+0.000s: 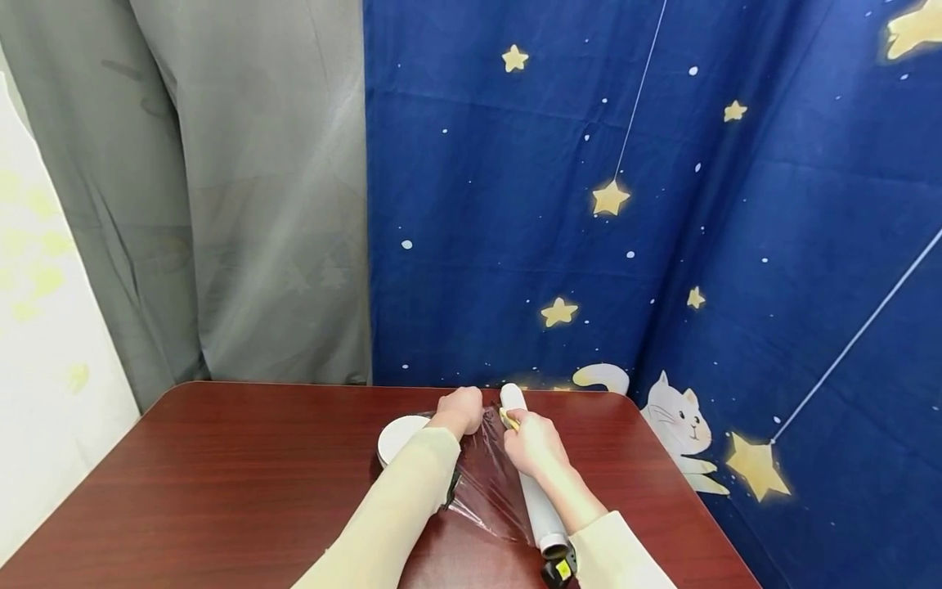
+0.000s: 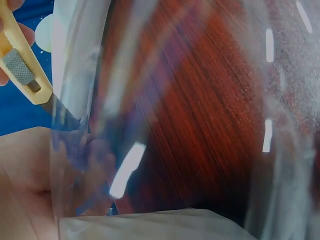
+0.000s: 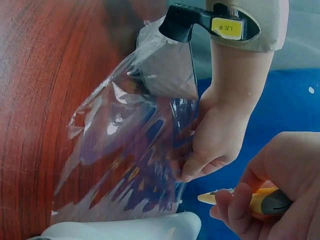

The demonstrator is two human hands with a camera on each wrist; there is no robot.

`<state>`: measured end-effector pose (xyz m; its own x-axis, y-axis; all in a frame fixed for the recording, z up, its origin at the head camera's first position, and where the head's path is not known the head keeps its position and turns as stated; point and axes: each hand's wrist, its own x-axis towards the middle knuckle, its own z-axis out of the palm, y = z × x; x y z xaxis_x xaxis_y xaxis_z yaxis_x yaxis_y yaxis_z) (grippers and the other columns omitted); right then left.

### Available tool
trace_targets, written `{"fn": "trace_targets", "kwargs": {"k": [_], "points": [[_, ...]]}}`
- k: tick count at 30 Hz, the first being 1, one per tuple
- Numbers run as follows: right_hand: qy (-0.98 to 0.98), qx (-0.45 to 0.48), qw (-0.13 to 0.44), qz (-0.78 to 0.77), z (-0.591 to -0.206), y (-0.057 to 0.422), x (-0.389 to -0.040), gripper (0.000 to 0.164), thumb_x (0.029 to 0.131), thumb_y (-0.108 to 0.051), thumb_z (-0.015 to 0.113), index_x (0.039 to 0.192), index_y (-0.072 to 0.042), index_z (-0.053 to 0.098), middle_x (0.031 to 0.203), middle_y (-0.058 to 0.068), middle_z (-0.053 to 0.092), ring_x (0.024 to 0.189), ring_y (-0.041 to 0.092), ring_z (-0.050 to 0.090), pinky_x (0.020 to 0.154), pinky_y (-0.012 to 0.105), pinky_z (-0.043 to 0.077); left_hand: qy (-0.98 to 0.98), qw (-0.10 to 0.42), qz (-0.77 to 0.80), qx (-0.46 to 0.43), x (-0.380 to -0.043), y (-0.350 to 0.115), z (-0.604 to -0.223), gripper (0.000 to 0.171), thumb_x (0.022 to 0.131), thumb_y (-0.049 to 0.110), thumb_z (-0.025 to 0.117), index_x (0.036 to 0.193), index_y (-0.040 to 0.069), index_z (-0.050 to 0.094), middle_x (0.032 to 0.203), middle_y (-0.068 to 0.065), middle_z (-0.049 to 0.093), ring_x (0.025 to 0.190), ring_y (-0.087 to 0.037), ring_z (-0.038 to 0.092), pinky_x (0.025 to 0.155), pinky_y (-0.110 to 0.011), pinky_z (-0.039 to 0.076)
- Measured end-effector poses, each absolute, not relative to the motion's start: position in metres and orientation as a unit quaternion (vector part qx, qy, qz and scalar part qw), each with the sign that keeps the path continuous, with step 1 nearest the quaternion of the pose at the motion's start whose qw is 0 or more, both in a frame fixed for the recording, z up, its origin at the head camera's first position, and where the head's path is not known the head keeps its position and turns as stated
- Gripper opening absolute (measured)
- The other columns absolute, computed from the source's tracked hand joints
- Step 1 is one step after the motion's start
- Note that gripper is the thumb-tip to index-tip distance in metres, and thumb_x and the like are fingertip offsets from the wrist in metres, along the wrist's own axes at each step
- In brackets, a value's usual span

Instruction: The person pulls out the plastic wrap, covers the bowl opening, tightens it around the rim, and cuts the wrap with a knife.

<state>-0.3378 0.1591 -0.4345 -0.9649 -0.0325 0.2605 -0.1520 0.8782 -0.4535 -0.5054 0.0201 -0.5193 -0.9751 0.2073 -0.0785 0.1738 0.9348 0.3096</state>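
Observation:
Clear plastic wrap (image 1: 491, 483) stretches from a white roll (image 1: 540, 509) lying lengthwise on the table toward my left hand. My left hand (image 1: 462, 409) grips the far edge of the wrap, with thumb and fingers curled at it in the right wrist view. My right hand (image 1: 536, 446) holds a yellow utility knife (image 3: 262, 201) close beside the roll's far end. In the left wrist view its blade (image 2: 62, 112) is out and meets the wrap beside the left hand. A white round container (image 1: 400, 435) stands left of the wrap, partly hidden by my left arm.
The dark red wooden table (image 1: 243, 474) reaches back to a grey curtain (image 1: 272, 204) and a blue star-patterned curtain (image 1: 500, 204). A black wrist camera (image 1: 559, 568) on the right arm sits close to the roll's near end.

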Motion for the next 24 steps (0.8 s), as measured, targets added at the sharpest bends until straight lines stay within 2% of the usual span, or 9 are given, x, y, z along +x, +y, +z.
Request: {"fn": "trace_targets", "kwargs": {"k": [10, 15, 20, 24], "points": [[-0.965, 0.048, 0.120, 0.228, -0.433, 0.151, -0.332, 0.039, 0.095, -0.009, 0.069, 0.133, -0.005, 0.076, 0.121, 0.021, 0.080, 0.102, 0.038, 0.077, 0.089, 0.054, 0.063, 0.981, 0.051, 0.154, 0.104, -0.506, 0.020, -0.525, 0.015, 0.105, 0.019, 0.064, 0.104, 0.016, 0.079, 0.125, -0.005, 0.080, 0.112, -0.024, 0.075, 0.105, -0.055, 0.056], [-0.968, 0.052, 0.136, 0.204, -0.438, 0.145, -0.334, 0.039, 0.092, -0.007, 0.069, 0.131, -0.004, 0.077, 0.116, 0.023, 0.080, 0.101, 0.039, 0.078, 0.087, 0.054, 0.063, 0.978, 0.049, 0.160, 0.122, -0.521, 0.023, -0.538, 0.024, 0.105, 0.024, 0.062, 0.087, 0.021, 0.077, 0.114, -0.003, 0.081, 0.104, -0.023, 0.074, 0.100, -0.056, 0.058], [-0.968, 0.059, 0.154, 0.189, -0.438, 0.138, -0.335, 0.029, 0.089, -0.005, 0.069, 0.116, -0.002, 0.079, 0.106, 0.023, 0.080, 0.095, 0.041, 0.078, 0.083, 0.054, 0.063, 0.978, 0.034, 0.155, 0.133, -0.521, 0.025, -0.539, 0.024, 0.103, 0.024, 0.062, 0.084, 0.023, 0.076, 0.112, -0.002, 0.081, 0.100, -0.023, 0.074, 0.097, -0.054, 0.059], [-0.970, 0.064, 0.151, 0.179, -0.441, 0.133, -0.339, 0.020, 0.089, -0.002, 0.066, 0.104, -0.002, 0.078, 0.099, 0.023, 0.079, 0.092, 0.042, 0.077, 0.080, 0.055, 0.063, 0.978, 0.040, 0.152, 0.138, -0.511, 0.023, -0.530, 0.017, 0.098, 0.026, 0.070, 0.084, 0.020, 0.078, 0.106, -0.002, 0.081, 0.097, -0.024, 0.074, 0.096, -0.054, 0.059]]}}
